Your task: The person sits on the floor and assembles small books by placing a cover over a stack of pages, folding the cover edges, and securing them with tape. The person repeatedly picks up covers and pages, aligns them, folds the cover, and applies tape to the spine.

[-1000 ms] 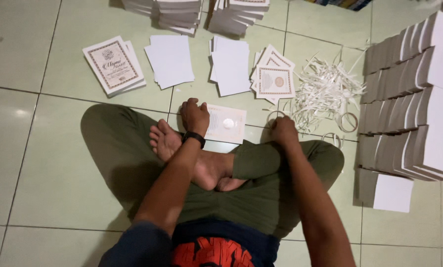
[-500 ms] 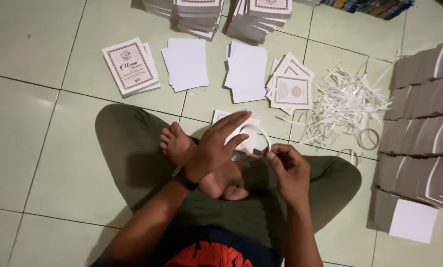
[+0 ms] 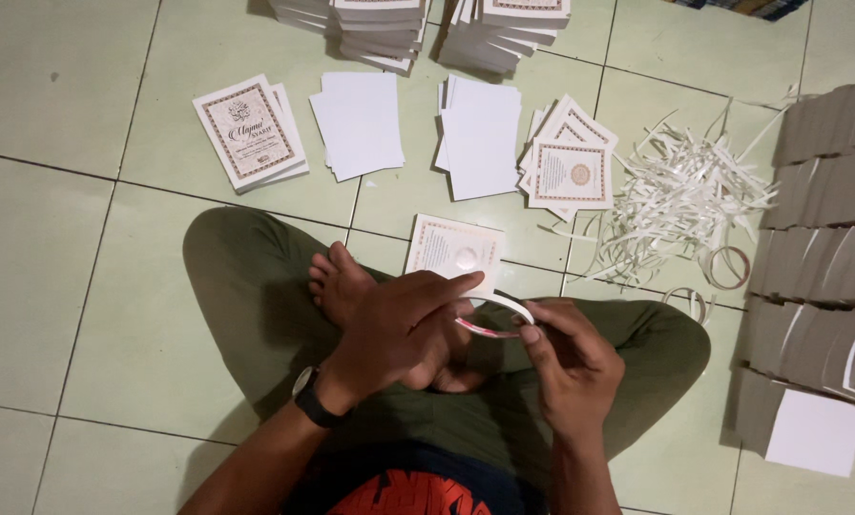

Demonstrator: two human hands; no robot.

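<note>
Sitting cross-legged on pale green floor tiles (image 3: 84, 315), left hand (image 3: 399, 329) and right hand (image 3: 566, 358) both gripping tape roll (image 3: 492, 317), booklet stacks (image 3: 819, 248) around.

- There is one view only, from a camera worn on the person's head.
- It looks almost straight down on the crossed legs and the tiled floor (image 3: 55, 286).
- The left hand (image 3: 399, 329) and right hand (image 3: 566, 367) sit near, low in the middle.
- Stacks of booklets (image 3: 380, 29) mark the far, top edge.

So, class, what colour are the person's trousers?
Olive green trousers, seen in the head view.
</note>
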